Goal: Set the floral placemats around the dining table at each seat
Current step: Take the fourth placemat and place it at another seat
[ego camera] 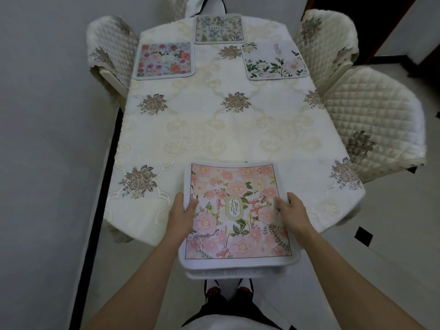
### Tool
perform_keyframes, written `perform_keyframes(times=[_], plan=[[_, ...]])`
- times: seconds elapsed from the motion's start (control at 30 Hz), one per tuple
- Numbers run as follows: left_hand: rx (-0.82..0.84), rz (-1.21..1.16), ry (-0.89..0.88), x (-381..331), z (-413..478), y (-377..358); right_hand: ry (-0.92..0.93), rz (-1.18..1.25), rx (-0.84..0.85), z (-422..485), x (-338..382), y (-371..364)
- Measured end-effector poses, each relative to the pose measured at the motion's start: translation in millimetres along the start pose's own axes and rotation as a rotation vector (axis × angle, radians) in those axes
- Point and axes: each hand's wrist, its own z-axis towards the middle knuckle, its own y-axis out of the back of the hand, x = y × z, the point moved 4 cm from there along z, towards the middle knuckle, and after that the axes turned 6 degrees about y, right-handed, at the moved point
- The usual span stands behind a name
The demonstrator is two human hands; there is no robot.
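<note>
A pink floral placemat reading "GARDEN" tops a small stack at the near end of the dining table, its near edge overhanging. My left hand grips the mat's left edge, thumb on top. My right hand holds the right edge the same way. More mats show beneath it. Three mats lie flat at the far end: a bright multicoloured one at the left, a pale green one at the head, and a white one with green leaves at the right.
A cream embroidered tablecloth covers the table. Quilted chairs stand at the far left, far right and right side. A grey wall runs close along the left. My feet show below the table's edge.
</note>
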Motion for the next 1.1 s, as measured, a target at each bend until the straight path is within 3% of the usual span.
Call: perform_keyframes(times=[0.2, 0.4, 0.9, 1.1], plan=[[-0.014, 0.117, -0.225, -63, 3, 19, 0.119, 0.092, -0.057, 7, 61, 31], [-0.049, 0.021, -0.343, -127, 4, 30, 0.243, 0.163, -0.106, 12, 115, 67], [-0.068, -0.055, -0.341, -156, -3, 27, 0.268, 0.123, -0.123, 23, 120, 83], [-0.017, -0.062, -0.334, -154, -4, 7, 0.186, 0.113, -0.135, 11, 98, 94]])
